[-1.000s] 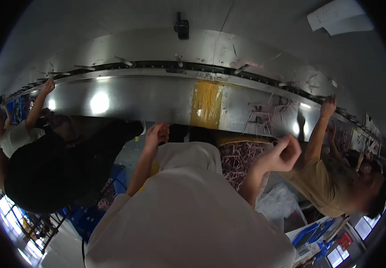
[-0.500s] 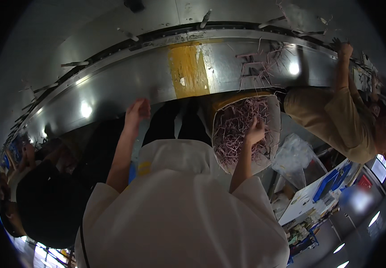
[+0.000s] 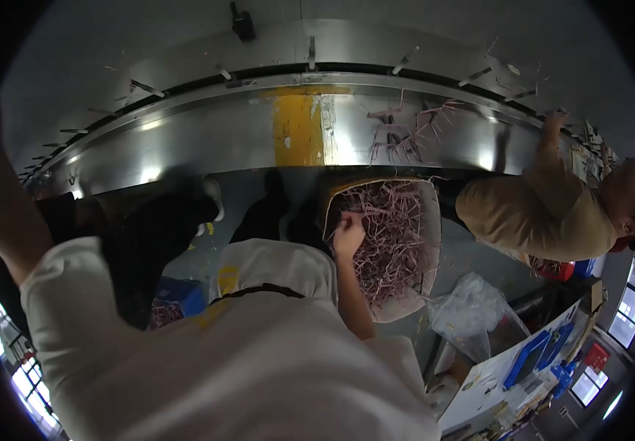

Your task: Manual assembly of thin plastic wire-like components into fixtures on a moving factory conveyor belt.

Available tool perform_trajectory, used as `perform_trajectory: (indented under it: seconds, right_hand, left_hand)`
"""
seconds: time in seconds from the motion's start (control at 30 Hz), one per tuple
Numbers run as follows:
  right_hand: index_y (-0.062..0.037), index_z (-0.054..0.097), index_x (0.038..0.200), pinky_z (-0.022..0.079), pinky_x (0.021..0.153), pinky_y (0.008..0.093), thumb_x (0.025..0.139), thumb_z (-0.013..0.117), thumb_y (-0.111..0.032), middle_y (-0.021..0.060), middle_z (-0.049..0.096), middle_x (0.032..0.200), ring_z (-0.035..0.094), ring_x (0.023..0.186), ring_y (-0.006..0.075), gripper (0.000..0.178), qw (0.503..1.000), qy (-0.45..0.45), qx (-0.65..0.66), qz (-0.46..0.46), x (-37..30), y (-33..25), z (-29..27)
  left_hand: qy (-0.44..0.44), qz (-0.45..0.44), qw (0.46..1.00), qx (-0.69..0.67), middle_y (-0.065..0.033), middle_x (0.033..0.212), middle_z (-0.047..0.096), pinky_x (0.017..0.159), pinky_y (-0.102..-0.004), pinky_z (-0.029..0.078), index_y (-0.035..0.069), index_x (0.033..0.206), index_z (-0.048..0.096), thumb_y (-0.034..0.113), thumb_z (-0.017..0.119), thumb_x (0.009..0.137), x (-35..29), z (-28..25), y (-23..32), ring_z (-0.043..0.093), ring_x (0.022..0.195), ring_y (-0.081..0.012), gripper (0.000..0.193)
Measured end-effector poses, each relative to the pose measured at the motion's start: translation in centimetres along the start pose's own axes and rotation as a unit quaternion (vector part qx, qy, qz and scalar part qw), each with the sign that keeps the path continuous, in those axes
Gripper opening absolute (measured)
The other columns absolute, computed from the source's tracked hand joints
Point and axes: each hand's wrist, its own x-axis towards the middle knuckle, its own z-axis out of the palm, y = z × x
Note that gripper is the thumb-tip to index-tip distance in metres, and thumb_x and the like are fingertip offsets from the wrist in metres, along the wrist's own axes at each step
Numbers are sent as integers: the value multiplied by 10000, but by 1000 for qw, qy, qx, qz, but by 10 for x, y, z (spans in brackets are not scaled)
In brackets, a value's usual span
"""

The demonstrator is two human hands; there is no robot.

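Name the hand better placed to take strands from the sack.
Right, likely: the right hand is over the sack, at the pink strands; the left forearm extends toward the picture's left rim, its hand out of view.

Head camera: sits on the person's head, the left one of two, and looks down and out to the front.
Shirt (image 3: 280, 360): very close, just under the camera, so it looks big at the bottom.
Left arm (image 3: 16, 213): close too, cut off by the dark round edge.
Right hand (image 3: 348, 235): farther than the shirt, near the middle, seen from above.
Bin (image 3: 429, 242): the camera looks down into its open top.
Metal bench (image 3: 207, 143): goes across the front, bent like a bow by the round lens.
Windows (image 3: 628, 303): far off, tipped, by the right edge.
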Motion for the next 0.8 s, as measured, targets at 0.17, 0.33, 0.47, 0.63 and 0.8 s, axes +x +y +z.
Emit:
perform_trajectory:
  seconds: [0.17, 0.33, 0.47, 0.63, 0.8]
  right_hand:
    - [-38, 677, 1001, 542, 750, 369, 807, 583, 21, 147, 695, 842, 698, 788, 290, 224, 980, 87, 54, 171, 8, 82, 15]
    - [-18, 629, 1043, 504, 775, 501, 860, 540, -47, 207, 673, 940, 649, 890, 428, 206, 959, 211, -156, 109, 44, 59, -26]
    - [-33, 628, 1079, 517, 818, 503, 855, 571, -92, 201, 690, 998, 658, 938, 420, 239, 951, 168, -134, 224, 75, 101, -25]
    - [-60, 674, 1063, 543, 886, 473, 821, 662, -203, 182, 706, 1073, 670, 1022, 392, 281, 947, 19, -185, 264, 88, 89, -8]
    - [-82, 695, 1077, 551, 890, 476, 821, 711, -234, 184, 709, 1066, 674, 1061, 351, 298, 899, 68, -96, 421, 108, 77, -6]
  left_hand:
    - [-271, -430, 847, -155, -81, 699, 645, 546, -289, 465, 21, 840, 698, 113, 631, 942, -148, 141, 4, 613, 575, -157, 153]
    - [-94, -604, 706, -358, 11, 745, 588, 604, -230, 393, 43, 950, 662, 247, 525, 1029, -223, 298, -25, 513, 673, -65, 258]
    - [-175, -515, 749, -379, 18, 733, 607, 629, -232, 446, 52, 984, 672, 280, 560, 1010, -196, 365, -92, 576, 685, -59, 256]
    - [-182, -455, 831, -264, -29, 711, 637, 623, -251, 460, 57, 1010, 678, 268, 583, 984, -200, 396, -132, 607, 649, -95, 233]
    - [-152, -492, 802, -303, -9, 729, 623, 624, -242, 456, 38, 994, 667, 240, 581, 995, -211, 379, -124, 587, 680, -69, 219]
